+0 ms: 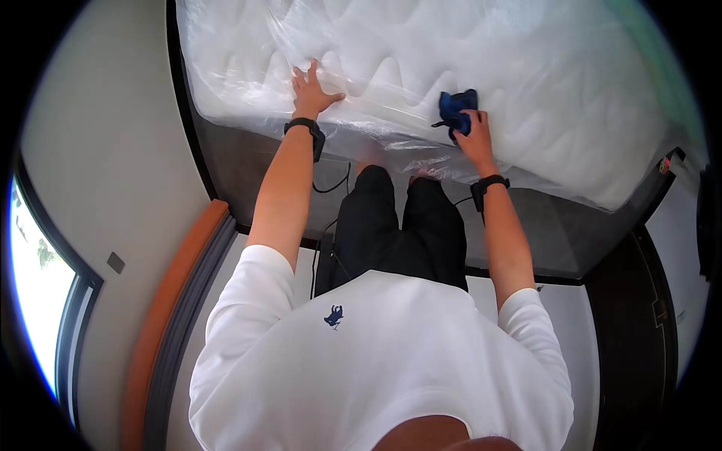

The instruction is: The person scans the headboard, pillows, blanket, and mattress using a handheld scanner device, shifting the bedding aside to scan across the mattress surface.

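A white quilted mattress (541, 68) under clear plastic film fills the top of the head view. My left hand (313, 92) lies on the film near the mattress's near edge, fingers spread, holding nothing. To the right, my right hand (475, 139) grips a crumpled dark blue cloth (457, 109), which rests against the mattress top. The film is wrinkled and shiny along the near edge between my two hands. Each wrist carries a black band with a small box. The undersides of both hands are hidden.
My legs in black shorts (402, 233) are close to the mattress edge. Black cables (331, 188) hang beside them. A window (45, 293) and an orange and grey curtain (162, 323) are at the left, a dark door (628, 338) at the lower right.
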Available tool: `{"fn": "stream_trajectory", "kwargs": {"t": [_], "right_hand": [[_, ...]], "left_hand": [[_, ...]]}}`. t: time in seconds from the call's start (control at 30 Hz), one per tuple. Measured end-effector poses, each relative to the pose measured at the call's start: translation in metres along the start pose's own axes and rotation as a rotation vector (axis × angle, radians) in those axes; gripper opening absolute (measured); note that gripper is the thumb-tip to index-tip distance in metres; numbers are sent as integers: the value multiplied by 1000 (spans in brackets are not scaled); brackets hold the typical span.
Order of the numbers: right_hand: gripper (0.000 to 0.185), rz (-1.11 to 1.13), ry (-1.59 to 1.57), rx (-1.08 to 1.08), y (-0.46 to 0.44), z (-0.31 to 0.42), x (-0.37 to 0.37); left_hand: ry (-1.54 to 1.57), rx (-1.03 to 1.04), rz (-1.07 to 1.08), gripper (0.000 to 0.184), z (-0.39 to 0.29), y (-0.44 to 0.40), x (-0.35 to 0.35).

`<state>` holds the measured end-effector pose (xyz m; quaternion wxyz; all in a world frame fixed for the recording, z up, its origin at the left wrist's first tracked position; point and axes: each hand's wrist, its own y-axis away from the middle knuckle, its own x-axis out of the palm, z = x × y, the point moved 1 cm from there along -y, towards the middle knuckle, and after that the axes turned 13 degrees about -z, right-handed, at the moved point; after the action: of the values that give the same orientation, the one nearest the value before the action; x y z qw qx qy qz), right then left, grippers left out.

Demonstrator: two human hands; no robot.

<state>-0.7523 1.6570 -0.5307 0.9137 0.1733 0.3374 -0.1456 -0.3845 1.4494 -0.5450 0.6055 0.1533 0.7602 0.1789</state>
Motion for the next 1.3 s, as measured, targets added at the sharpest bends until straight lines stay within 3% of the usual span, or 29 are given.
{"fn": "stream_trajectory", "kwargs": {"t": [0.07, 0.13, 0.23, 0.33, 0.4, 0.47, 0.57, 0.63, 0.67, 0.73, 0.8, 0.87, 0.97, 1.1, 1.2, 1.3], "right_hand": [[52, -149, 206, 208, 10, -25, -29], [60, -324, 401, 425, 19, -59, -48], [73, -558, 426, 727, 30, -103, -82], [70, -719, 373, 661, 20, -61, -97], [71, -765, 285, 296, 10, -1, -84], [64, -708, 247, 110, -3, 59, -53], [57, -473, 89, 44, -22, 157, 25], [56, -380, 8, 29, -36, 201, 96], [57, -324, 13, 32, -41, 221, 132], [52, -234, -66, 39, -49, 258, 204], [49, -199, -80, -42, -51, 294, 269], [51, -64, 83, -201, -41, 324, 317], [52, 234, 197, -374, -33, 370, 337], [55, 249, 225, -376, -28, 360, 325], [58, 191, 205, -207, -35, 320, 286], [59, -7, 231, -32, -48, 268, 230]], "left_hand": [[-59, -143, 28, 127, -18, 20, -1], [-45, -155, -1, 127, -17, 31, 9], [7, -164, -51, 125, -20, 39, 12], [69, -139, -111, 124, -19, 42, 12], [150, -120, -125, 116, -17, 45, 5], [241, -71, -107, 113, -8, 40, 3], [401, 25, -153, 100, 20, 41, -8], [846, 90, -19, 84, 46, 32, -15], [853, 91, -25, 84, 57, 32, -27], [1005, -17, 61, 66, 85, 29, -55], [715, 54, -213, 57, 134, 16, -61], [526, -36, -384, 56, 174, 8, -90], [378, -55, -415, 60, 237, -15, -101], [307, -69, -302, 76, 261, -35, -90], [219, -108, -169, 106, 249, -32, -81], [240, -201, -138, 110, 239, -34, -79]]}}
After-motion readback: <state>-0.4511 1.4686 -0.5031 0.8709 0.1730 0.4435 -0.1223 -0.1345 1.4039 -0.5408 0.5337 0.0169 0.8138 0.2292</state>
